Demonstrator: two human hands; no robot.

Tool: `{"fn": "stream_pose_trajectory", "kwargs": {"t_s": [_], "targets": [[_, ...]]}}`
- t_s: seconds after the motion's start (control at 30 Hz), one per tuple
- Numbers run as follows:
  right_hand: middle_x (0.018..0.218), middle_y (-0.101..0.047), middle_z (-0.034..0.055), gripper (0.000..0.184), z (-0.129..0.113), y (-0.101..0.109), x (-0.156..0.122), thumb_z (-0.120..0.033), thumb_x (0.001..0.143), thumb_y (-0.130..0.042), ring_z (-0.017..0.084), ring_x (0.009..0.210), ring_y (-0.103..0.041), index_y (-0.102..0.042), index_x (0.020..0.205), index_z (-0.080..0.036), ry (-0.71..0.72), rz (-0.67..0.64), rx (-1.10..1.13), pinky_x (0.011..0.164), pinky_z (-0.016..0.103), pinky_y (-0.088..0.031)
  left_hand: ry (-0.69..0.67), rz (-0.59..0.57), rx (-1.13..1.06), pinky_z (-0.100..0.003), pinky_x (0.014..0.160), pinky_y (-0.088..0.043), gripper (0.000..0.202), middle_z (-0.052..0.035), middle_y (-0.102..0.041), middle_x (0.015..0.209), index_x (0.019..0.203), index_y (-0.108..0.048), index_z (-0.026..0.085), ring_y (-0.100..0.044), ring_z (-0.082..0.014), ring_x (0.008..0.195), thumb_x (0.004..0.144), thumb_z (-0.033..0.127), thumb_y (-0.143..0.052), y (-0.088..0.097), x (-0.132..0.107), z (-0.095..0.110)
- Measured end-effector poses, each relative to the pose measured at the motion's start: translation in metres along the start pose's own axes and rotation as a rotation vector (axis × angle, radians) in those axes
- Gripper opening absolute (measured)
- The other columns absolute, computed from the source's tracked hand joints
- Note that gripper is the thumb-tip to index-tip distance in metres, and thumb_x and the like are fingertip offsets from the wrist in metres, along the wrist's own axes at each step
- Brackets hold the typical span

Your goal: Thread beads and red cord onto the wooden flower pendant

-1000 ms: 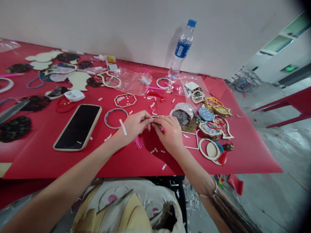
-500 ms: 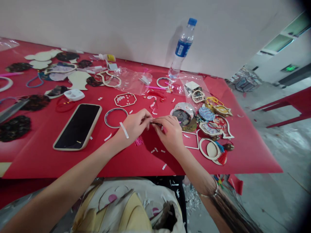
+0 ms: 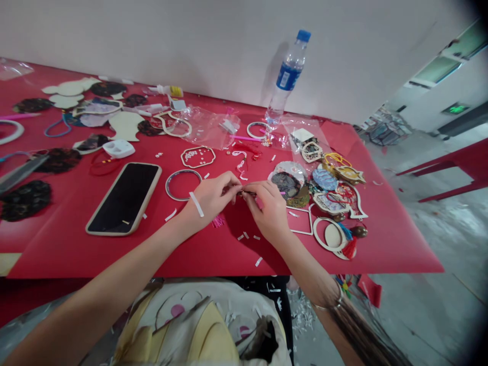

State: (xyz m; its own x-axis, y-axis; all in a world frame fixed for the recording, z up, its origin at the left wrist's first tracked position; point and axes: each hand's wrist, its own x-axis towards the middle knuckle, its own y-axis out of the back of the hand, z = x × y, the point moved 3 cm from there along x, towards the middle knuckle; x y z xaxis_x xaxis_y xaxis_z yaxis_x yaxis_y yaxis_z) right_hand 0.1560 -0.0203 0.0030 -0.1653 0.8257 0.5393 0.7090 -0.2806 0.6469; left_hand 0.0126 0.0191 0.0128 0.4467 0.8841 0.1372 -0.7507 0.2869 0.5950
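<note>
Between the hands: left hand [image 3: 211, 195] and right hand [image 3: 269, 208] pinch 1 tasselled piece [image 3: 247, 193], seemingly unfinished; finished ornaments [image 3: 331, 188] right, bare ring [image 3: 183, 184] left.

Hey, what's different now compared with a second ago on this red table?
The pink tassel under the left hand shows less, seemingly drawn up toward it. Both hands stay pinched on the thin piece between them, right hand barely shifted. The phone, bottle and ornaments unmoved.

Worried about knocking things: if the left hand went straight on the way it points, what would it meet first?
Most likely the right hand: the left hand points rightward at it, both hands' fingers pinching a small thin dark piece.
</note>
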Motion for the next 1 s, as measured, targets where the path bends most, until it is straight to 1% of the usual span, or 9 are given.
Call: {"fn": "stream_pose_trajectory", "kwargs": {"t_s": [0.2,0.43,0.53,0.63,0.77,0.87,1.0], "targets": [[0.089,-0.066,0.0052,0.011,-0.0006,0.0002,-0.0001,-0.018,0.090,-0.049,0.018,0.087,-0.056,-0.059,0.090,-0.020,-0.004,0.027,0.035,0.082,0.034,-0.045,-0.002,-0.003,-0.030,-0.022,0.066,-0.043,0.016,0.0032,-0.064,0.066,0.087,-0.056,0.018,-0.061,-0.0118,0.064,0.089,0.032,-0.048,-0.0005,-0.0005,-0.0006],[0.090,-0.065,0.0050,0.012,0.0000,0.0010,0.0006,-0.018,0.090,-0.048,0.019,0.088,-0.057,-0.059,0.090,-0.021,-0.018,0.036,0.058,0.082,0.035,-0.046,-0.005,-0.009,-0.034,-0.023,0.068,-0.043,0.017,0.0036,-0.066,0.067,0.098,-0.055,0.020,-0.062,-0.0127,0.066,0.088,0.032,-0.050,-0.0009,-0.0031,-0.0015],[0.089,-0.066,0.0050,0.011,0.0000,0.0011,0.0009,-0.019,0.090,-0.048,0.019,0.087,-0.057,-0.059,0.090,-0.021,-0.019,0.038,0.060,0.081,0.035,-0.046,-0.005,-0.014,0.035,-0.023,0.066,-0.043,0.022,0.0027,-0.067,0.069,0.103,-0.057,0.020,-0.062,-0.0134,0.066,0.089,0.034,-0.049,-0.0002,-0.0034,0.0001],[0.088,-0.065,0.0048,0.011,0.0004,0.0012,0.0005,-0.020,0.090,-0.049,0.019,0.087,-0.057,-0.060,0.090,-0.021,-0.027,0.042,0.054,0.081,0.035,-0.046,-0.035,-0.013,0.156,-0.023,0.064,-0.041,0.026,0.0010,-0.070,0.078,0.107,-0.060,0.022,-0.062,-0.0138,0.070,0.090,0.036,-0.046,0.0004,-0.0033,0.0004],[0.089,-0.065,0.0048,0.012,0.0009,0.0021,-0.0001,-0.022,0.090,-0.049,0.019,0.087,-0.057,-0.061,0.091,-0.022,-0.046,0.044,0.059,0.081,0.035,-0.046,-0.097,0.017,0.227,-0.022,0.069,-0.041,0.027,-0.0002,-0.071,0.093,0.103,-0.063,0.024,-0.063,-0.0145,0.081,0.091,0.038,-0.044,0.0002,-0.0042,-0.0020],[0.089,-0.065,0.0048,0.011,0.0012,0.0031,0.0000,-0.021,0.090,-0.049,0.018,0.088,-0.057,-0.060,0.091,-0.021,-0.064,0.043,0.068,0.081,0.034,-0.047,-0.126,0.030,0.238,-0.022,0.068,-0.040,0.028,-0.0006,-0.071,0.092,0.098,-0.064,0.022,-0.063,-0.0144,0.081,0.091,0.040,-0.043,-0.0007,-0.0054,-0.0035],[0.089,-0.065,0.0052,0.011,0.0014,0.0039,0.0004,-0.020,0.090,-0.049,0.018,0.088,-0.056,-0.060,0.091,-0.021,-0.057,0.039,0.069,0.081,0.033,-0.046,-0.125,0.038,0.221,-0.021,0.067,-0.040,0.025,0.0001,-0.071,0.087,0.095,-0.064,0.021,-0.062,-0.0127,0.074,0.091,0.039,-0.046,-0.0012,-0.0061,-0.0026]]}}
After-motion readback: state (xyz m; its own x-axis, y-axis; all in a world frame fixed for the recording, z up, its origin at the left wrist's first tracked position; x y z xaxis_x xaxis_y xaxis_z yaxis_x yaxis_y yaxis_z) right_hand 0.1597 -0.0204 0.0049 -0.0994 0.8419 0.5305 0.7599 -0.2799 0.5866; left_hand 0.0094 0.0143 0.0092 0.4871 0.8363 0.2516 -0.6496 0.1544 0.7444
